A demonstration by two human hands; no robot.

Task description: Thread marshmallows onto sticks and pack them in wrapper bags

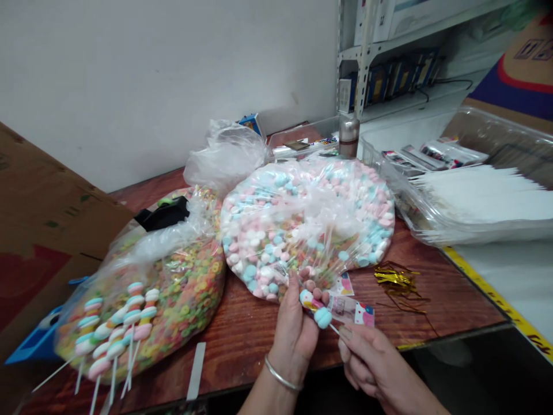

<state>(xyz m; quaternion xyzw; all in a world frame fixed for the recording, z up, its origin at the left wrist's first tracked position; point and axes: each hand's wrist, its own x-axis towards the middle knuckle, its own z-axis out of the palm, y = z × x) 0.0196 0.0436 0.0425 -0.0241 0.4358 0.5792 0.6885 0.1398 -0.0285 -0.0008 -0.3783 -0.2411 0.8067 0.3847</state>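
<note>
Near the table's front edge, my left hand (297, 320) curls around a marshmallow skewer (323, 317), its fingers closed on the candy end. A pale blue marshmallow shows at the lower part of the skewer, and some of the candy is hidden by the fingers. My right hand (367, 357) pinches the white stick below the marshmallow. Right beside the candy is a clear printed bag (344, 309); whether it wraps the skewer I cannot tell. Several finished skewers (116, 334) lie at the left on a big bag of ring candies (185, 288).
A large bag of pastel marshmallows (263, 242) lies mid-table. Gold twist ties (395, 278) are to the right, beside a clear tub of white sticks (484, 196). A black object (163, 214) rests on the ring-candy bag. Cardboard boxes (52, 190) flank the left; shelving (363, 63) stands behind.
</note>
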